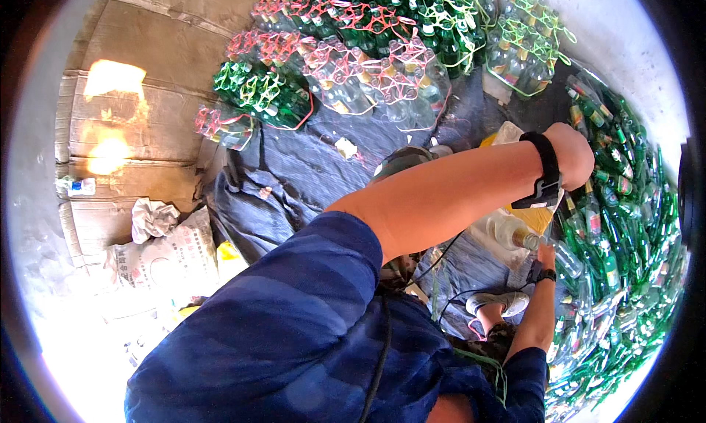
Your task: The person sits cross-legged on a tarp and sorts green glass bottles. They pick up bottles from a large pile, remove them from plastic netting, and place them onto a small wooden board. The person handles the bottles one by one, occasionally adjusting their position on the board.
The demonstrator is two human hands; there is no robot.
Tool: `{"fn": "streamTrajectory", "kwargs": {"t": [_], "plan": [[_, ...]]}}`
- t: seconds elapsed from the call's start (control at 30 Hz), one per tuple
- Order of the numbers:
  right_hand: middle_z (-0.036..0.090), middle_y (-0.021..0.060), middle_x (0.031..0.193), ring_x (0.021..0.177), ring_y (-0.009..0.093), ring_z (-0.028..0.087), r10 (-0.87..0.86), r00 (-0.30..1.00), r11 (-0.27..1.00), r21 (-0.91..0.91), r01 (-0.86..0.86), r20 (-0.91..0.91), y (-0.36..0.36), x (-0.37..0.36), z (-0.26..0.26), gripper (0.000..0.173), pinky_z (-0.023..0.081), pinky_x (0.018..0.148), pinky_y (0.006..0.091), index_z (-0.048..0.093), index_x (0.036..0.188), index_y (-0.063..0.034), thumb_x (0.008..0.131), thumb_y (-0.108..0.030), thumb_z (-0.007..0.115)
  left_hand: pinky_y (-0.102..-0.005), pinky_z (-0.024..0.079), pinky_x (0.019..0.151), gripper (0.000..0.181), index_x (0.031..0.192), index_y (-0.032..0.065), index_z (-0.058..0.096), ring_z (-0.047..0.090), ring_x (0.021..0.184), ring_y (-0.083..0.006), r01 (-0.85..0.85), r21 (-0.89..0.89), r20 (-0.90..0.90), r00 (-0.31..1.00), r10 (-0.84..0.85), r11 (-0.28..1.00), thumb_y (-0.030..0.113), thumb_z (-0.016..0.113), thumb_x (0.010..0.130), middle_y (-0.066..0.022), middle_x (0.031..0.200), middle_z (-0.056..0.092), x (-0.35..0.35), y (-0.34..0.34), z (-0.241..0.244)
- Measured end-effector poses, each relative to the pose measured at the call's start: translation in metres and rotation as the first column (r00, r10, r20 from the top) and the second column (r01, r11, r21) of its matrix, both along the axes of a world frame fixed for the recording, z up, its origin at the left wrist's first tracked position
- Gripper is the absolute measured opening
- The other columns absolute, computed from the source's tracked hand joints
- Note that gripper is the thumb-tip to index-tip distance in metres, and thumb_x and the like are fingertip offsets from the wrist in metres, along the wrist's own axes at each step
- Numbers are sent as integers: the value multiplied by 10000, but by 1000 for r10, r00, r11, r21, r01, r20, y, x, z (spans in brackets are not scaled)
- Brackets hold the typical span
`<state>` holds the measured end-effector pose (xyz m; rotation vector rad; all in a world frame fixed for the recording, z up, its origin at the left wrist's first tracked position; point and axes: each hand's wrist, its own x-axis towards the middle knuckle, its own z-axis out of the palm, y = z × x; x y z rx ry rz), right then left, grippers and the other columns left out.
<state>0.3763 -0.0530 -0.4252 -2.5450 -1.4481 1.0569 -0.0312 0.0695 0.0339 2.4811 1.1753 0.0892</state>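
My left hand (571, 154) reaches over the edge of a heap of glass bottles (623, 213). It is bent down at the wrist, so its fingers and anything in them are hidden. A black strap sits on that wrist. Lower down, my right hand (545, 254) is closed around the neck end of a clear glass bottle (568, 260). Right beside it is the mouth of another clear bottle (510, 232), which lies tilted over a yellow and white sheet (535, 219). What supports this second bottle cannot be seen.
Bundles of clear bottles (408, 86) and green bottles (276, 100), tied with red and green twine, stand at the back. Dark sheeting (309, 163) covers the floor. Cardboard (105, 114) and a printed sack (171, 252) are at left. A shoe (499, 301) and dark cord (449, 301) lie below my arms.
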Motion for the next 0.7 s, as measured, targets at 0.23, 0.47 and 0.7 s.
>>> {"fn": "streamTrajectory", "kwargs": {"t": [0.23,0.47,0.7], "plan": [[662,73,749,570,203,652,-217,904,976,-88,199,-369,-16,7,122,402,522,463,355,678,914,14,804,-359,782,-480,582,749,229,902,83,801,733,911,-348,23,52,82,996,-27,998,134,676,717,-155,946,760,-1,8,4],[620,19,845,715,145,599,-31,911,991,104,81,-412,0,43,292,202,501,637,305,690,1070,-73,905,-185,658,-480,580,754,226,930,87,787,737,918,-346,-32,112,148,989,15,993,163,646,770,-144,972,762,-8,3,20],[608,-7,994,836,91,530,108,946,756,643,123,-307,-51,-98,496,374,458,763,245,590,1211,-35,863,-135,684,-452,585,739,527,1208,13,671,748,840,-308,-305,95,703,694,153,948,427,695,882,-187,915,744,0,9,28]]}}
